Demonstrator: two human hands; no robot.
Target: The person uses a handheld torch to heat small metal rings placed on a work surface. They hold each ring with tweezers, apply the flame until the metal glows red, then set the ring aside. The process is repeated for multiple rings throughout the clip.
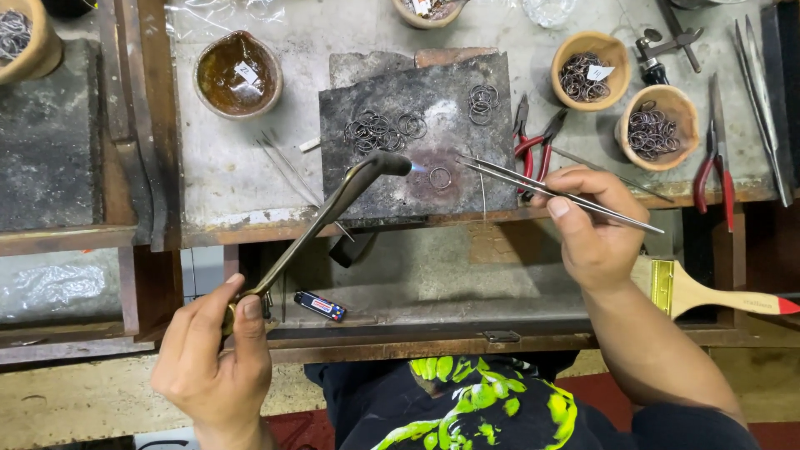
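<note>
My left hand grips the handle end of a long brass torch, whose dark nozzle gives a small blue flame toward a single metal ring on a charred soldering block. My right hand holds long steel tweezers, tips just right of that ring. Two heaps of loose rings lie further back on the block.
Two clay bowls of rings stand at the right, a bowl of brown liquid at the back left. Red-handled pliers, more pliers and tweezers lie right. A paintbrush and a lighter rest on the lower shelf.
</note>
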